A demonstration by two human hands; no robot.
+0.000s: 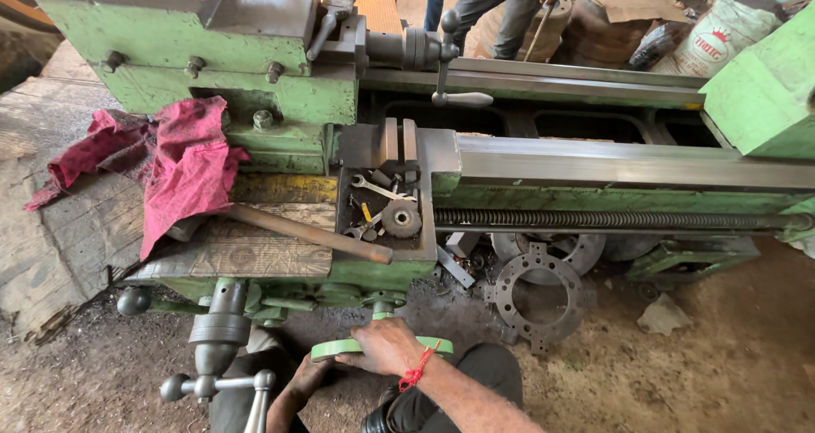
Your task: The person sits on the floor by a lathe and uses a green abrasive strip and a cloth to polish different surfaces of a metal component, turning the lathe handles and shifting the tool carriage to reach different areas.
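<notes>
I am at a green lathe (255, 102). My right hand (382, 348), with a red thread around its wrist, lies on top of the green handwheel (437, 345) at the carriage's front, fingers curled over the rim. My left hand (307, 377) reaches in under the wheel's left edge and is mostly hidden, so its grip is unclear. Just above the wheel, a recessed tray (424, 229) on the carriage holds spanners (378, 188) and a small toothed wheel (401, 219).
A pink-red cloth (187, 170) and a long brown handle (306, 233) lie on a wooden board (255, 255) on the lathe. Grey levers (221, 348) stick out at the lower left. A round steel flange (539, 293) lies on the dirt floor. Another person (518, 0) stands behind the machine by sacks (722, 34).
</notes>
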